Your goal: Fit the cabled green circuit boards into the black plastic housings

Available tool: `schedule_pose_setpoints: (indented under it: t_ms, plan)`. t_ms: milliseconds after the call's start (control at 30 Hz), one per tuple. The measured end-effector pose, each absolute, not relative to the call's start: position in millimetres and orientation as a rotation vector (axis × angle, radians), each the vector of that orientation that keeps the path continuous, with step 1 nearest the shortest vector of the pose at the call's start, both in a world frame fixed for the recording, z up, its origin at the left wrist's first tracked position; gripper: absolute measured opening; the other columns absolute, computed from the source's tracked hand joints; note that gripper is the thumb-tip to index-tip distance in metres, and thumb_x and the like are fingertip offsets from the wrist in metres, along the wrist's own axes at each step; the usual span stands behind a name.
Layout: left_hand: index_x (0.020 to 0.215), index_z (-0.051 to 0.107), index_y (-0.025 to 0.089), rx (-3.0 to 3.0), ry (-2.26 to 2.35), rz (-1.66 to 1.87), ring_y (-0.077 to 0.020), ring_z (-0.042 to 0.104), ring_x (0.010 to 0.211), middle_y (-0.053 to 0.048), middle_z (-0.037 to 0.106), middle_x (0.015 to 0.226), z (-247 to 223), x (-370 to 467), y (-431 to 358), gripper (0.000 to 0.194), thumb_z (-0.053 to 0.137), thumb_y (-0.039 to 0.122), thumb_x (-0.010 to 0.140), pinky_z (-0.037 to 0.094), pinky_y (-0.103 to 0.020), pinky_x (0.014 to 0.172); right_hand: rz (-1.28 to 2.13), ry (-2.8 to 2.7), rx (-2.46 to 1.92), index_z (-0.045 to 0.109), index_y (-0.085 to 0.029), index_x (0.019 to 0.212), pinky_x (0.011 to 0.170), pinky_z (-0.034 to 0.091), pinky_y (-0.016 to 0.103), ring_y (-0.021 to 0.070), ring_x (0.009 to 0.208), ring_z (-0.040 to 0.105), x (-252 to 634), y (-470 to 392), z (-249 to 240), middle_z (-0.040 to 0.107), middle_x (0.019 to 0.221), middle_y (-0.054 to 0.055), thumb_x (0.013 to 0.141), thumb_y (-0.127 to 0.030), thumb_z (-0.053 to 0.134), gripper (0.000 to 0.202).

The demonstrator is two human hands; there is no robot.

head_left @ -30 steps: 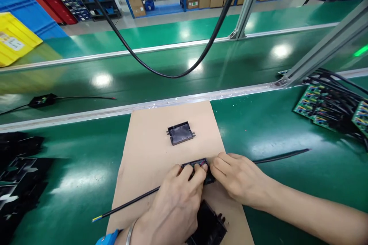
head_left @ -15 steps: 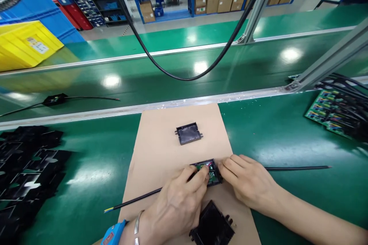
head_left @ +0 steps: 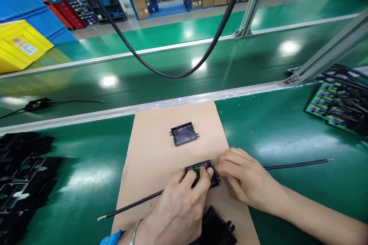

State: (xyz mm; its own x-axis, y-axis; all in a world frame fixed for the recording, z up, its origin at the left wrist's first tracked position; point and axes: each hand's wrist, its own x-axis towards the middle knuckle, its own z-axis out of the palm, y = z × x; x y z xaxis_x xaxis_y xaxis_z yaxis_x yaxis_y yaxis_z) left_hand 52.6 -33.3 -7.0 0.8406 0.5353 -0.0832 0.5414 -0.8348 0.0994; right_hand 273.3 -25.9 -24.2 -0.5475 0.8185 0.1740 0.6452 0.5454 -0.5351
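A small black plastic housing (head_left: 214,181) lies on the cardboard with a green circuit board (head_left: 196,169) inside it. My left hand (head_left: 179,203) bends over it, fingers closed, the tips pressed onto the board. At the housing's right end, my right hand (head_left: 244,176) is closed around a black cable (head_left: 299,164), which runs out to the right. Another black cable (head_left: 138,202) with stripped coloured wire ends comes out at the left, passing behind my left hand. A black half-shell (head_left: 215,227) lies by my left wrist, partly covered; a similar one (head_left: 184,134) lies farther up.
Under the work is a brown cardboard sheet (head_left: 158,138) on the green bench. Black plastic parts (head_left: 25,176) are heaped at the left. Wired circuit boards (head_left: 333,107) are piled at the right, near a metal post (head_left: 324,53). A thick black cable (head_left: 172,75) hangs across the front.
My left fingers have shifted slightly over the board, with the thumb now nearer the housing's right end. My right hand stays at that end. The whole view has shifted a little.
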Motion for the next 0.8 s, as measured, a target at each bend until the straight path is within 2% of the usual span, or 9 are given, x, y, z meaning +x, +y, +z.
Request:
schedule_pose_setpoints:
  t_ms: [67,167,300,433,600,733,800]
  plan:
    - [0.141,0.036,0.0,2.912,0.849,-0.083,-0.0269,0.047,0.093,-0.014,0.052,0.132,-6,53,-32,0.06,0.041,0.015,0.084,0.045,-0.042,0.08,0.511,-2.424,-1.157,0.054,-0.018,0.073,0.064,0.025,0.034,0.0164,0.072,0.043,270,-24,-24,0.055,0.075,0.003,0.086,-0.004,0.038,0.025]
    - [0.14,0.04,0.005,2.844,0.864,-0.035,-0.0247,0.048,0.09,-0.011,0.055,0.129,-6,50,-30,0.058,0.044,0.016,0.083,0.044,-0.04,0.078,0.458,-2.442,-1.168,0.05,-0.018,0.069,0.063,0.023,0.034,0.016,0.071,0.041,269,-24,-28,0.055,0.074,0.002,0.085,-0.004,0.039,0.024]
    - [0.14,0.042,0.013,2.814,0.87,0.099,-0.0233,0.049,0.097,-0.007,0.053,0.133,-8,42,-29,0.057,0.045,0.011,0.083,0.043,-0.037,0.086,0.54,-2.381,-1.179,0.052,-0.017,0.075,0.067,0.03,0.032,0.0176,0.076,0.041,272,-26,-34,0.052,0.079,0.004,0.082,-0.003,0.041,0.019]
    - [0.141,0.041,0.014,2.854,0.87,0.044,-0.0239,0.049,0.098,-0.007,0.053,0.136,-9,43,-31,0.058,0.047,0.01,0.083,0.043,-0.039,0.086,0.574,-2.305,-1.158,0.056,-0.017,0.082,0.07,0.035,0.033,0.0184,0.079,0.044,273,-28,-35,0.053,0.082,0.005,0.086,-0.007,0.043,0.017]
    - [0.14,0.043,0.016,2.754,0.914,0.052,-0.0246,0.051,0.098,-0.005,0.055,0.133,-5,48,-32,0.056,0.047,0.012,0.084,0.045,-0.041,0.087,0.601,-2.296,-1.137,0.054,-0.017,0.078,0.071,0.037,0.033,0.018,0.078,0.045,272,-27,-35,0.054,0.079,0.004,0.086,-0.006,0.045,0.017]
    - [0.137,0.047,0.018,2.582,0.94,0.369,-0.0249,0.048,0.114,-0.008,0.054,0.131,9,33,-28,0.051,0.05,0.016,0.086,0.042,-0.042,0.098,0.651,-2.285,-1.122,0.058,-0.018,0.09,0.076,0.038,0.035,0.0188,0.083,0.047,279,-25,-22,0.058,0.086,0.005,0.09,-0.011,0.047,0.013]
    - [0.131,0.052,0.019,2.478,1.04,0.52,-0.0228,0.051,0.112,-0.009,0.058,0.124,15,20,-24,0.045,0.049,0.014,0.087,0.045,-0.04,0.095,0.631,-2.255,-1.111,0.059,-0.018,0.097,0.077,0.039,0.036,0.019,0.086,0.048,282,-27,-10,0.059,0.091,0.006,0.091,-0.012,0.048,0.014]
